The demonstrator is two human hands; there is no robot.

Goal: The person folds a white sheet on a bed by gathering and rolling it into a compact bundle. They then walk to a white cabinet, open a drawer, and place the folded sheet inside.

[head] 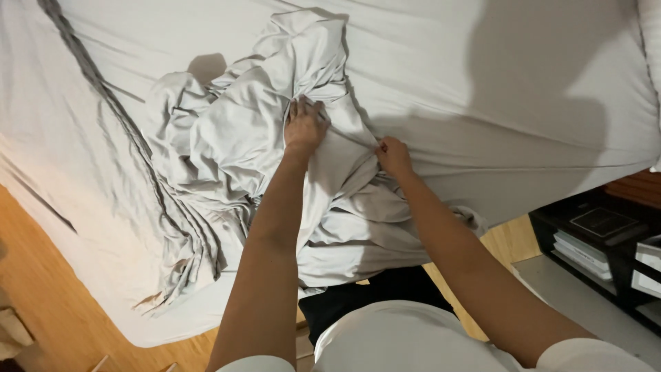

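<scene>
A crumpled pale grey bed sheet (234, 145) lies heaped on a mattress (523, 76) covered in the same pale fabric. My left hand (304, 127) grips a fold near the middle of the heap. Just to its right, my right hand (393, 156) pinches the sheet's edge where it meets the flat mattress cover. Part of the sheet hangs over the bed's near edge toward my legs.
A dark seam (103, 96) runs diagonally across the mattress cover at left. Wooden floor (48, 289) shows below the bed. A black low shelf (606, 241) with books and boxes stands at the right, with a grey mat (585, 303) in front of it.
</scene>
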